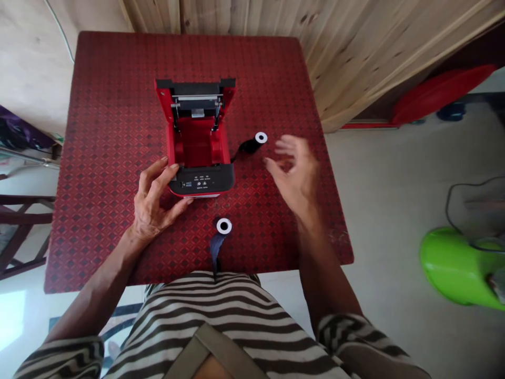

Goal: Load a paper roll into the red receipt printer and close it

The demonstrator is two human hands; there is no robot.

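Observation:
A red and black label printer [201,179] stands on the table with its lid [197,102] raised, showing a bare red compartment inside. My left hand [152,202] grips its front left corner, fingers on the top panel and side, thumb along the front edge. Right of the printer lies a black ribbon roll [252,143] with a white end, its loose tail reaching the printer's side. A second dark ribbon roll [223,226] is in front of the printer, its strip hanging toward the table's near edge. My right hand [295,171], slightly blurred, is open and apart from the nearer roll.
The table [118,68] has a red patterned cover. Wooden panelling [315,52] runs behind and to the right. A dark wooden chair [19,231] stands at the left. On the floor to the right is a green bin [445,268] with a cable near it.

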